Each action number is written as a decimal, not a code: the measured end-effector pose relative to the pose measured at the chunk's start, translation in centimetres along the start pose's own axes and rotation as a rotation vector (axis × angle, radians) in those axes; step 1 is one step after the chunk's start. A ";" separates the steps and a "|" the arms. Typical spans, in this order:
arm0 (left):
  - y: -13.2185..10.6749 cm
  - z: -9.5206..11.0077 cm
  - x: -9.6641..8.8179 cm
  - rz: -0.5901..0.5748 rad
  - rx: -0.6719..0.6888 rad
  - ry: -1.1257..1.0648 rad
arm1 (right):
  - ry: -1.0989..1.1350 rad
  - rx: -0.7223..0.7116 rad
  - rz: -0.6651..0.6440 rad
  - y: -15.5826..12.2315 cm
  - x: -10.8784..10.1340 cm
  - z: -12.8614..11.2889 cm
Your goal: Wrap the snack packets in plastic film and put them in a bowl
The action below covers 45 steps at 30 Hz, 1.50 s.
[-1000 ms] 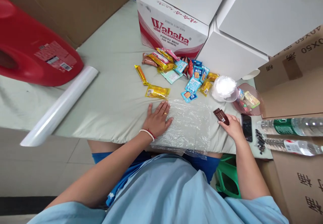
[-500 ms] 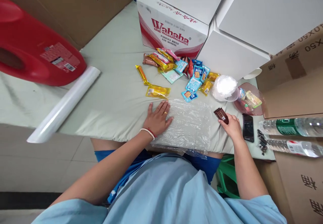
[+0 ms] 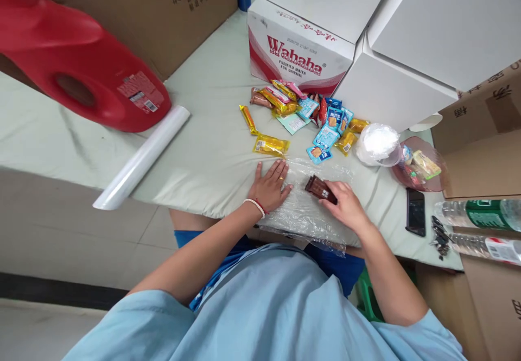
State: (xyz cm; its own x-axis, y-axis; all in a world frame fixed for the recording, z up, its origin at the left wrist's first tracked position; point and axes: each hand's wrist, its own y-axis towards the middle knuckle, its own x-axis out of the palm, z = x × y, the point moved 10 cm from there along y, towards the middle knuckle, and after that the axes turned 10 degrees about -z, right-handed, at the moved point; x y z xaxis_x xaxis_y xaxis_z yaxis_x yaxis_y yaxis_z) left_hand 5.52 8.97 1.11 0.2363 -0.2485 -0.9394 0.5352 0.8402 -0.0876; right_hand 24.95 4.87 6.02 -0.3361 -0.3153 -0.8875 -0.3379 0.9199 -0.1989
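Your left hand [image 3: 271, 187] lies flat, fingers spread, on the crinkled clear plastic sheet [image 3: 305, 215]. Your right hand [image 3: 345, 207] pinches a small brown snack packet [image 3: 320, 188] over it. Beyond, on the pale green cloth-covered table [image 3: 211, 133], lie colourful snack sachets [image 3: 321, 122] before a red-and-white Wahaha carton [image 3: 299, 51].

"Wahaha" in red, "PURIFIED WATER FOR DRINKING" beneath, on the red-and-white carton [image 3: 299, 56], other print too small to read
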 end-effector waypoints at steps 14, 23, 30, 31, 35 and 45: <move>-0.1 -0.1 0.0 -0.001 -0.005 0.011 | -0.098 0.043 -0.025 1.6 3.2 -1.9; -0.1 -0.2 0.0 0.004 -0.004 0.003 | -0.033 -0.021 0.003 1.4 3.0 -1.3; -0.4 -0.8 -0.8 0.022 -0.008 -0.033 | 0.033 -0.022 -0.002 1.8 3.4 -0.5; -0.5 -1.0 -1.0 0.032 -0.017 -0.036 | 0.039 -0.024 -0.008 1.9 3.4 -0.4; -1.1 -1.6 -1.6 0.051 -0.018 0.001 | 0.054 -0.047 -0.007 2.0 3.3 -0.5; -3.6 -0.9 -1.9 0.150 0.197 0.108 | 0.045 -0.064 -0.020 2.2 3.7 -0.3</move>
State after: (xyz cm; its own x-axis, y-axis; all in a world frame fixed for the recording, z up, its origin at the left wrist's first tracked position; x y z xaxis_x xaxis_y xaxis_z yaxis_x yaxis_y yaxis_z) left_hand 2.39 6.87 2.90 0.2422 -0.0665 -0.9680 0.6506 0.7513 0.1112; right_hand 22.70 5.65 2.40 -0.3676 -0.3455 -0.8634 -0.3997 0.8970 -0.1887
